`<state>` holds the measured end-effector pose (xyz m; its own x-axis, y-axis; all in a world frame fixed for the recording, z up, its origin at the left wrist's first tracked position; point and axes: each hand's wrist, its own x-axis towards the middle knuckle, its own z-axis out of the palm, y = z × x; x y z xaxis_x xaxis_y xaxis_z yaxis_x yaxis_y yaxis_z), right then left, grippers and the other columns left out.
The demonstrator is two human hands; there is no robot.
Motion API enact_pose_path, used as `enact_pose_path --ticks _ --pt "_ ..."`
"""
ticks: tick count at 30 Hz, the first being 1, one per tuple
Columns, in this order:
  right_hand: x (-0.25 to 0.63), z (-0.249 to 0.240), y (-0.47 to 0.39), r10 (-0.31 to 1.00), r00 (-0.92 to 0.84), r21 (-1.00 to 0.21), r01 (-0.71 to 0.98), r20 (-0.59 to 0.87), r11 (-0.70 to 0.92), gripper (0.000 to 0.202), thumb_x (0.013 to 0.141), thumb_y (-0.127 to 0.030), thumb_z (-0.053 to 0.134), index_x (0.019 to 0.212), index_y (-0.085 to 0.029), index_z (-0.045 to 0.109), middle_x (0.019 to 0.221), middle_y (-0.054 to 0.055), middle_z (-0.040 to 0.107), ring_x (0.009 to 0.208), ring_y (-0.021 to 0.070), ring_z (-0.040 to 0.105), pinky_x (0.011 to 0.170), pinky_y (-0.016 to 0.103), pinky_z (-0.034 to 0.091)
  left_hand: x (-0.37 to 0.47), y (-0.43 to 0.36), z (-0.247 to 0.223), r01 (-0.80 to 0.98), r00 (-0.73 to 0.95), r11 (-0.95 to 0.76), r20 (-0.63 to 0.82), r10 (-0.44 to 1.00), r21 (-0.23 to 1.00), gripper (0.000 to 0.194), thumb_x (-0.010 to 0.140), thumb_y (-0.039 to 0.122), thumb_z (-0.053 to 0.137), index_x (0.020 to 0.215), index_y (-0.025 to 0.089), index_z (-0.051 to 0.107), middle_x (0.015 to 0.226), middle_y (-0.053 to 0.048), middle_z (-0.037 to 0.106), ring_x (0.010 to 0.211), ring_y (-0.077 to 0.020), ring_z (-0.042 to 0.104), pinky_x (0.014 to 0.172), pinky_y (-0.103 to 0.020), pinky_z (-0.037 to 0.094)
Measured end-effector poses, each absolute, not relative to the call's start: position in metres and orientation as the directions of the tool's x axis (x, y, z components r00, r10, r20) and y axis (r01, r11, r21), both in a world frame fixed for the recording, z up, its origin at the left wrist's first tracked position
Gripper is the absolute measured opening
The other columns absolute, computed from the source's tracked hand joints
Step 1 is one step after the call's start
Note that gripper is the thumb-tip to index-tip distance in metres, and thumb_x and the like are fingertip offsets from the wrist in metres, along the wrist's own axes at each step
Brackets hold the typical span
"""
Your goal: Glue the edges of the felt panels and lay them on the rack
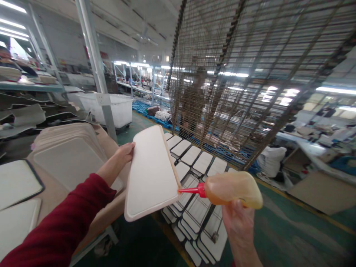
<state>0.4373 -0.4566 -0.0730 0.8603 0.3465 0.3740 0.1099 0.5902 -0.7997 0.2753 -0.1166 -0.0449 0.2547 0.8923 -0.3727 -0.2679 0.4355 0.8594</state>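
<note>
A white rounded panel [151, 172] with a pale rim is held up in the middle of the view, tilted. My left hand [122, 157] grips it by its left edge, fingers behind it. In my right hand [239, 218] is a squeeze bottle [233, 189] of yellowish liquid, lying nearly level with a red cap and nozzle [191, 190]. The nozzle's tip meets the panel's right edge near the lower corner. Along that edge runs a yellowish-brown line. What part of the left fingers lies behind the panel is hidden.
Left stands a table [111, 211] with a stack of similar panels [72, 159]. Below and beyond my hands, a rack [191, 198] carries several white panels. A tall wire grid [236, 74] leans up behind it, with a person beyond. A metal post [96, 63] and white bin [119, 109] stand farther left.
</note>
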Motion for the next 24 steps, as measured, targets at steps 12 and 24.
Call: enact_pose_path --ticks 12,24 --pt "0.423 -0.085 -0.453 0.001 0.898 -0.658 0.32 0.439 0.682 0.039 0.065 -0.025 0.077 0.102 -0.021 0.064 0.09 0.001 0.073 0.085 0.0213 0.07 0.084 0.04 0.056 0.281 -0.112 -0.052 -0.327 0.204 0.447 -0.4 0.894 0.833 0.024 0.088 0.006 0.047 0.103 0.014 0.064 0.055 -0.001 0.063 0.042 -0.0169 0.057 0.045 -0.025 0.051" --pt "0.416 -0.096 -0.453 -0.011 0.892 -0.646 0.336 0.452 0.685 0.037 0.067 -0.024 0.078 0.102 -0.026 0.068 0.096 -0.002 0.072 0.088 0.0178 0.069 0.083 0.031 0.057 0.291 -0.109 -0.054 -0.348 0.183 0.483 -0.447 0.876 0.804 0.023 0.091 0.008 0.044 0.102 0.014 0.063 0.053 0.002 0.06 0.04 -0.014 0.056 0.041 -0.022 0.05"
